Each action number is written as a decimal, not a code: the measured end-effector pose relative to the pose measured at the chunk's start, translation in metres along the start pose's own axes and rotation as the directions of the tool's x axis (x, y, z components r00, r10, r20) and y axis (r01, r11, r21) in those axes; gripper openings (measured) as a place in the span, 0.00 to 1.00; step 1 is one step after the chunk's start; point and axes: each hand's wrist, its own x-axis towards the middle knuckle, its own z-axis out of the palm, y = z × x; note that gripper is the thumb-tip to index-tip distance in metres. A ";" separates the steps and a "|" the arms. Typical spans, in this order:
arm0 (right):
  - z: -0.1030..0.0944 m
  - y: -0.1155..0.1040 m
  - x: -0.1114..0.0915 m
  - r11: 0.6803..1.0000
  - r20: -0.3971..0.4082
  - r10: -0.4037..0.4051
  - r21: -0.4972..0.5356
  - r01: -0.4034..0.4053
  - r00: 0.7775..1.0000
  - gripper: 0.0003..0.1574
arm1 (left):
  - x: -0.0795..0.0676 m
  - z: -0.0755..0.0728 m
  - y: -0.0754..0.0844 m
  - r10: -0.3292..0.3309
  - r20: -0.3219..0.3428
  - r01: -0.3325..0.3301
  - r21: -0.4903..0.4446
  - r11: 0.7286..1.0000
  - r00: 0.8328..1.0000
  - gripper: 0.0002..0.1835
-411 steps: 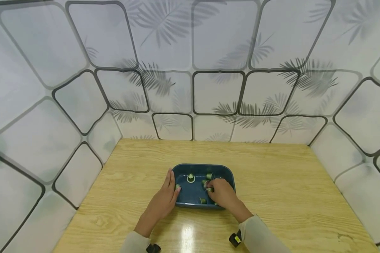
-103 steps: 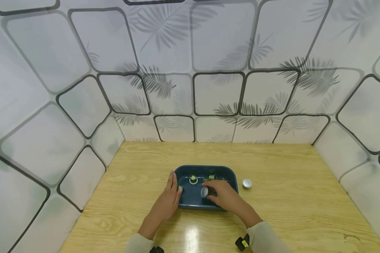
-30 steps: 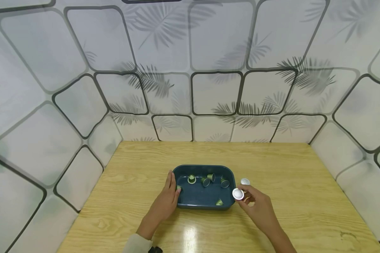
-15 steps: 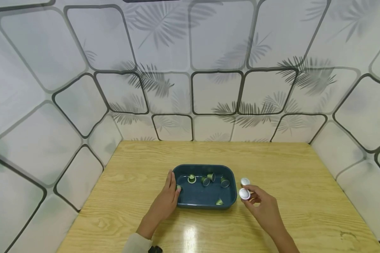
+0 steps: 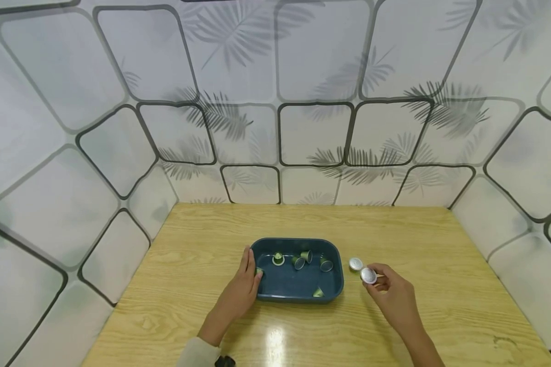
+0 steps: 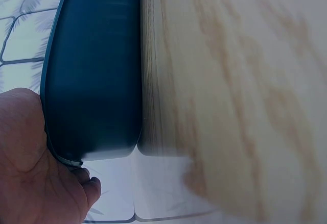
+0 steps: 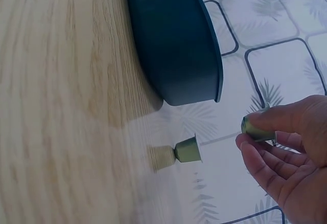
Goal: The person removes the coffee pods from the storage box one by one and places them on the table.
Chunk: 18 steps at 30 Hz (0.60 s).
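A dark blue tray (image 5: 284,298) holds several green coffee capsules; one capsule (image 5: 278,259) stands on its wide rim and others, such as this capsule (image 5: 326,264), lie on their sides. My left hand (image 5: 238,288) grips the tray's left end, thumb over the rim and fingers along the outside. To the right of the tray, my right hand (image 5: 395,298) pinches a green coffee capsule (image 7: 258,129) between thumb and fingers, its silver lid (image 5: 369,276) facing up. Just beside it another capsule (image 7: 188,149) stands lid up on the table.
The tray sits mid-table on a light wooden tabletop (image 5: 202,229). Patterned panels (image 5: 317,135) rise along the back and both sides of the table. A small black device (image 5: 225,361) is on the left wrist by the sleeve.
My right hand came out of the tray with a capsule and has moved right past the standing one. Earlier, that standing capsule appeared on the table. My left hand stays on the tray.
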 end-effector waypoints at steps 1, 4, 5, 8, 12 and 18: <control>0.000 0.002 0.001 1.000 -0.002 0.001 -0.002 -0.001 1.000 0.28 | 0.000 0.000 0.000 0.002 -0.002 -0.002 0.001 1.000 1.000 0.36; -0.001 0.006 0.002 1.000 -0.002 0.008 -0.008 -0.008 1.000 0.28 | 0.000 0.001 -0.001 0.005 -0.002 -0.005 0.002 1.000 1.000 0.36; -0.002 0.008 0.003 1.000 0.001 0.011 -0.013 -0.011 1.000 0.28 | 0.000 0.001 -0.001 0.006 -0.003 -0.006 0.004 1.000 1.000 0.36; -0.004 0.011 0.006 0.999 0.013 0.029 -0.027 -0.028 1.000 0.27 | 0.000 0.001 -0.001 0.011 -0.005 -0.011 0.006 1.000 1.000 0.35; -0.006 0.015 0.010 0.997 0.039 0.060 -0.055 -0.058 0.997 0.26 | -0.001 0.000 0.000 0.019 -0.011 -0.019 0.003 1.000 1.000 0.35; -0.007 0.020 0.014 0.994 0.040 0.081 -0.081 -0.078 0.996 0.26 | -0.001 0.000 -0.001 0.016 -0.010 -0.016 0.003 1.000 1.000 0.36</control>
